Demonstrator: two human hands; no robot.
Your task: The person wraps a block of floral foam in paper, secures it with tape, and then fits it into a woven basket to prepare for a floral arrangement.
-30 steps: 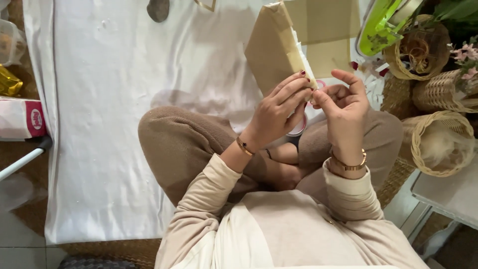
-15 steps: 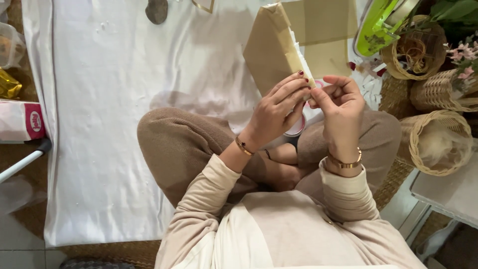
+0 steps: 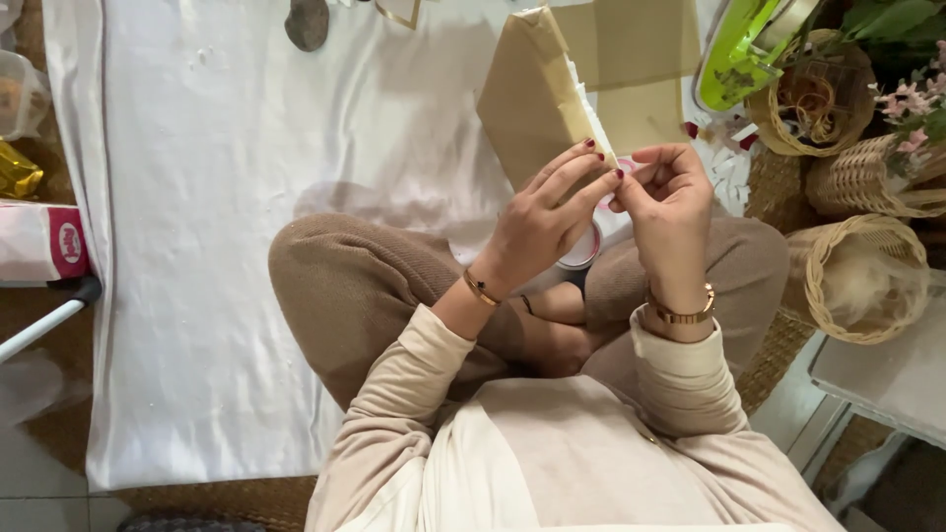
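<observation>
Left hand [image 3: 552,212] grips kraft-wrapped box [image 3: 537,94], seemingly.

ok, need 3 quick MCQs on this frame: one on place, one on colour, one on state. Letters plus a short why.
1. Where is the green tray?
A) upper right, by the wicker baskets
B) on the person's lap
C) at the left edge

2. What colour is the paper on the wrapped box?
A) white
B) tan-brown
C) red

3. How is the box held?
A) lying flat, untouched
B) by one hand only
C) by both hands, at its lower corner

Answers: A, it lies beside the baskets; B, kraft-like paper against the white sheet; C, left hand and right hand both meet at the corner.
</observation>
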